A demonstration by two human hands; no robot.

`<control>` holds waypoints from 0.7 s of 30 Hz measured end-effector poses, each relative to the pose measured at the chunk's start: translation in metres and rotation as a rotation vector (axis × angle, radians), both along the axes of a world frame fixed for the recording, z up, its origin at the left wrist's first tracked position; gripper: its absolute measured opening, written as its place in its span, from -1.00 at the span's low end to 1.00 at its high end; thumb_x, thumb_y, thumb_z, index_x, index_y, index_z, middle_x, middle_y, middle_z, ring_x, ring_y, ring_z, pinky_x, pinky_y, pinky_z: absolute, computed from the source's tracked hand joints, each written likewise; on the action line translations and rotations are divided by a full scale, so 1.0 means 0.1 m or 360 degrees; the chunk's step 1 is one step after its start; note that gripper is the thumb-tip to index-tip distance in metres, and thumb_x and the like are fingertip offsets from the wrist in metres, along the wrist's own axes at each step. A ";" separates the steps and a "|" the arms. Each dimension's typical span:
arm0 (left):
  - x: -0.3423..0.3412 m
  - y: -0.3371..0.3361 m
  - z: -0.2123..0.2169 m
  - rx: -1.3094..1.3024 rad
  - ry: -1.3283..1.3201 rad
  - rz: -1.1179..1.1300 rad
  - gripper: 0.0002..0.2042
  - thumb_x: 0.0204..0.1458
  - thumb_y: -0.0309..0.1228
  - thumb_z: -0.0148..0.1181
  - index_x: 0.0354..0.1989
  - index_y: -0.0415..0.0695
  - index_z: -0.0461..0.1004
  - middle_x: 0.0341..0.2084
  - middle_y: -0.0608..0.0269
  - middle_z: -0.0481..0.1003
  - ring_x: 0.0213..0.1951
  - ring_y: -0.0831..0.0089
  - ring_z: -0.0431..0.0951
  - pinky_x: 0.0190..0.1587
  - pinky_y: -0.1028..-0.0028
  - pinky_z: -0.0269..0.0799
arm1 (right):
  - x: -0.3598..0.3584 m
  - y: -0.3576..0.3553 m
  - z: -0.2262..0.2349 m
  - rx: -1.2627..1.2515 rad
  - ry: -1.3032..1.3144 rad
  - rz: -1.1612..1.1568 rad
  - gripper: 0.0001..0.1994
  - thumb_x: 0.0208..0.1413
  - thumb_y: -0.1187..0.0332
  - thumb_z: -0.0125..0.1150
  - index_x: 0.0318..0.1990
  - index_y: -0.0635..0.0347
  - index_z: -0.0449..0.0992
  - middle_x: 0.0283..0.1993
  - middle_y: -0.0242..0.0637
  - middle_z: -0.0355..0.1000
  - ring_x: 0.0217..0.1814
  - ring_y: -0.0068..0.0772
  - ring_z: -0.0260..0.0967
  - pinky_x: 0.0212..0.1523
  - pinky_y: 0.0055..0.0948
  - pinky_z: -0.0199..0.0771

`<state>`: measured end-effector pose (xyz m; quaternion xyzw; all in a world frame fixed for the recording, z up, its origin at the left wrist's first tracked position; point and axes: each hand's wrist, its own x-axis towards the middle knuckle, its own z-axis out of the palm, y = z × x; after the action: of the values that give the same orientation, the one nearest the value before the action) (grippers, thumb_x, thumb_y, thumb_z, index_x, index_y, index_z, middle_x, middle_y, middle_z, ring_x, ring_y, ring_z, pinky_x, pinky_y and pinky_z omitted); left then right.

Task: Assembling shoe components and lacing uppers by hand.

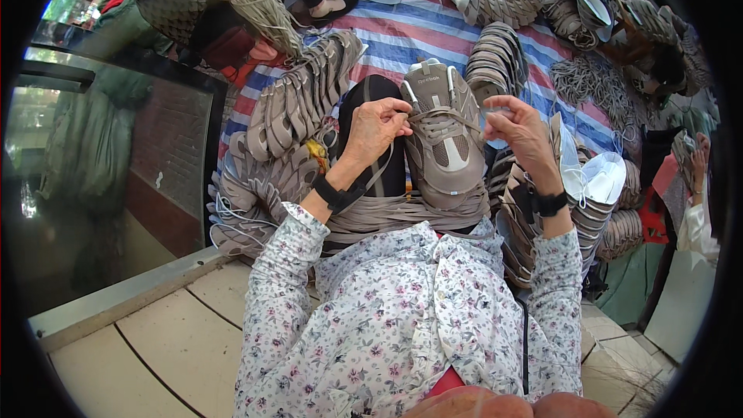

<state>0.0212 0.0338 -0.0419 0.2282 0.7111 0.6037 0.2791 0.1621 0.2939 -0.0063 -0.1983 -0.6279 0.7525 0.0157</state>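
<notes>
A grey-brown sneaker rests on my lap, its toe pointing toward me and its tongue away. A flat taupe shoelace runs across its upper. To the left of the shoe opening, my left hand pinches the lace between thumb and fingertips, and a loose length hangs below it. Beside the shoe's right side, my right hand has its fingers curled, with the other stretch of lace leading to the fingertips. A bundle of taupe laces lies across my lap under the toe.
Rows of stacked shoe uppers stand on a striped plastic sheet. More uppers and a heap of laces lie to the right. A dark-framed glass panel stands at left. Another person's hand shows at far right.
</notes>
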 end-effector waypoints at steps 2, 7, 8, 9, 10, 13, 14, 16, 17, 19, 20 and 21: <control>0.02 0.00 0.05 0.0027 -0.0027 0.0016 -0.86 0.17 -0.55 0.11 -0.20 -0.37 0.51 -0.48 0.13 0.60 -0.41 0.48 0.67 -0.39 0.59 0.58 | -0.13 -0.05 -0.06 -0.0018 0.0025 0.0049 -0.87 0.19 0.41 0.26 -0.26 0.31 0.51 -0.43 -0.33 0.53 -0.42 -0.53 0.51 -0.34 -0.58 0.53; 0.02 0.03 0.09 -0.0173 0.0037 -0.0068 -0.88 0.15 -0.51 0.17 -0.31 -0.35 0.47 -0.49 0.14 0.60 -0.41 0.48 0.67 -0.38 0.61 0.58 | -0.20 -0.03 -0.13 0.0123 0.0004 0.0068 -0.86 0.19 0.39 0.28 -0.27 0.31 0.56 -0.48 -0.39 0.49 -0.47 -0.62 0.43 -0.41 -0.64 0.44; 0.03 0.03 0.08 -0.0176 0.0030 -0.0067 -0.88 0.15 -0.51 0.17 -0.31 -0.35 0.47 -0.49 0.14 0.60 -0.41 0.48 0.67 -0.38 0.61 0.58 | -0.20 -0.03 -0.14 0.0194 -0.0008 0.0053 -0.86 0.18 0.39 0.28 -0.27 0.30 0.58 -0.50 -0.41 0.48 -0.49 -0.65 0.39 -0.42 -0.66 0.41; 0.03 0.03 0.08 -0.0184 0.0055 -0.0056 -0.89 0.14 -0.52 0.18 -0.32 -0.35 0.48 -0.50 0.15 0.60 -0.43 0.48 0.67 -0.39 0.61 0.58 | -0.20 -0.03 -0.15 0.0191 -0.0014 0.0055 -0.86 0.18 0.39 0.28 -0.27 0.30 0.58 -0.50 -0.41 0.48 -0.49 -0.65 0.39 -0.42 -0.66 0.41; 0.04 0.04 0.07 -0.0193 0.0081 -0.0046 -0.90 0.13 -0.52 0.18 -0.34 -0.34 0.48 -0.51 0.15 0.60 -0.44 0.48 0.67 -0.40 0.60 0.58 | -0.19 -0.05 -0.14 0.0208 -0.0010 0.0042 -0.86 0.18 0.38 0.30 -0.27 0.29 0.59 -0.50 -0.42 0.47 -0.49 -0.66 0.36 -0.43 -0.67 0.37; 0.05 0.07 0.12 -0.0222 0.0045 -0.0025 -0.90 0.08 -0.54 0.20 -0.38 -0.34 0.49 -0.53 0.16 0.60 -0.44 0.49 0.67 -0.41 0.60 0.58 | -0.19 -0.09 -0.12 0.0216 -0.0005 0.0036 -0.87 0.17 0.39 0.30 -0.27 0.29 0.61 -0.50 -0.43 0.46 -0.49 -0.69 0.33 -0.43 -0.68 0.34; 0.05 0.09 0.15 -0.0219 0.0041 -0.0034 -0.90 0.08 -0.54 0.20 -0.38 -0.34 0.49 -0.53 0.16 0.60 -0.44 0.49 0.67 -0.41 0.60 0.58 | -0.19 -0.10 -0.11 0.0214 0.0003 0.0046 -0.88 0.17 0.41 0.30 -0.27 0.29 0.61 -0.49 -0.43 0.46 -0.48 -0.69 0.34 -0.43 -0.68 0.34; 0.07 0.11 0.22 -0.0266 0.0167 0.0001 -0.92 0.02 -0.57 0.19 -0.43 -0.34 0.48 -0.56 0.15 0.59 -0.46 0.49 0.67 -0.43 0.59 0.57 | -0.24 -0.14 -0.07 0.0267 0.0007 0.0076 -0.90 0.17 0.43 0.29 -0.27 0.30 0.62 -0.49 -0.43 0.46 -0.47 -0.69 0.34 -0.42 -0.68 0.35; 0.08 0.12 0.24 -0.0264 0.0166 -0.0014 -0.92 0.02 -0.57 0.19 -0.43 -0.34 0.48 -0.56 0.15 0.59 -0.46 0.49 0.67 -0.43 0.59 0.57 | -0.26 -0.16 -0.06 0.0313 0.0016 0.0110 -0.91 0.16 0.45 0.28 -0.28 0.30 0.62 -0.48 -0.43 0.46 -0.46 -0.70 0.34 -0.42 -0.68 0.36; 0.11 0.15 0.27 -0.0502 0.0627 -0.0015 -0.95 -0.02 -0.60 0.17 -0.44 -0.34 0.47 -0.61 0.13 0.56 -0.51 0.46 0.65 -0.47 0.54 0.52 | -0.29 -0.16 -0.05 0.0303 -0.0008 0.0083 -0.92 0.15 0.49 0.27 -0.28 0.31 0.62 -0.47 -0.43 0.47 -0.46 -0.69 0.35 -0.42 -0.67 0.37; 0.12 0.16 0.32 -0.0521 0.0932 0.0000 -0.97 -0.06 -0.60 0.16 -0.46 -0.30 0.44 -0.66 0.11 0.50 -0.56 0.31 0.61 -0.49 0.41 0.46 | -0.31 -0.15 -0.09 0.0276 -0.0029 0.0102 -0.92 0.15 0.49 0.27 -0.28 0.31 0.62 -0.47 -0.42 0.48 -0.47 -0.69 0.35 -0.43 -0.67 0.37; 0.14 0.18 0.33 -0.0517 0.0934 -0.0010 -0.97 -0.06 -0.60 0.16 -0.46 -0.30 0.44 -0.66 0.11 0.50 -0.56 0.31 0.61 -0.49 0.41 0.46 | -0.33 -0.15 -0.12 0.0249 -0.0049 0.0121 -0.92 0.15 0.50 0.27 -0.27 0.32 0.62 -0.47 -0.42 0.48 -0.47 -0.69 0.35 -0.43 -0.67 0.37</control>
<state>0.0352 0.0517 -0.0086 0.3469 0.8474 0.3901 0.0971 0.1294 0.2787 -0.0183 -0.1840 -0.6920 0.6981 -0.0072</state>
